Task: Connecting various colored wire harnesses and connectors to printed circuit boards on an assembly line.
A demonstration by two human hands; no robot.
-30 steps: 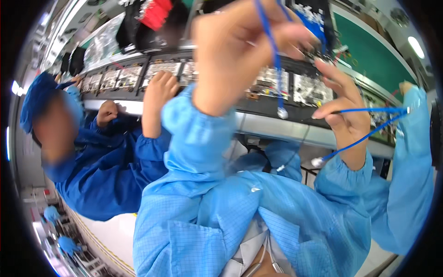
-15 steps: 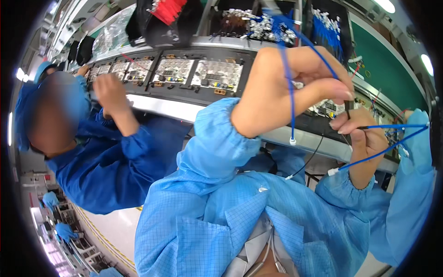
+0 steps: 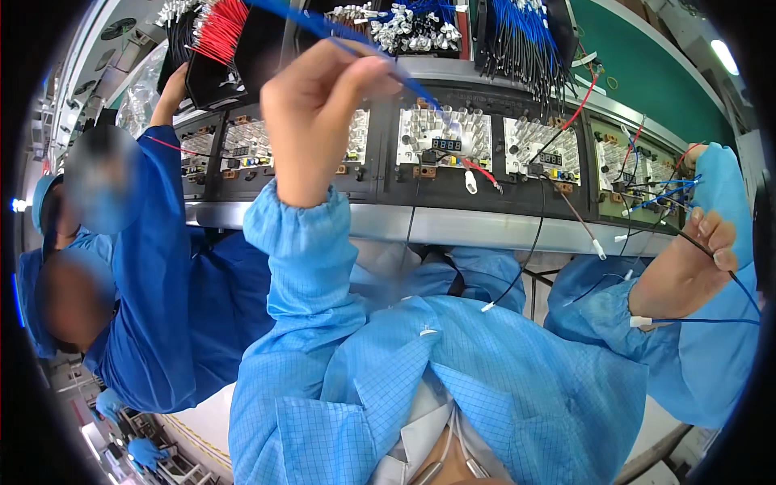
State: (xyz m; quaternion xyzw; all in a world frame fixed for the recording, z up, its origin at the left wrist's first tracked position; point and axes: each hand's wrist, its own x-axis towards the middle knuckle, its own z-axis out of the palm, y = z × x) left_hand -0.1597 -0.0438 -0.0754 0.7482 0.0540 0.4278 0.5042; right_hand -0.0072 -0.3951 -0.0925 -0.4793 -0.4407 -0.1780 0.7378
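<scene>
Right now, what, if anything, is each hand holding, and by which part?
Left hand: blue wire, pinched; too blurred to tell where along it. Right hand: white-tipped blue lead, at its black section.

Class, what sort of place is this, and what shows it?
Probably an electronics assembly line: circuit boards sit in a row, bundled wires hang beyond them, and the left hand holds blue wire.
</scene>
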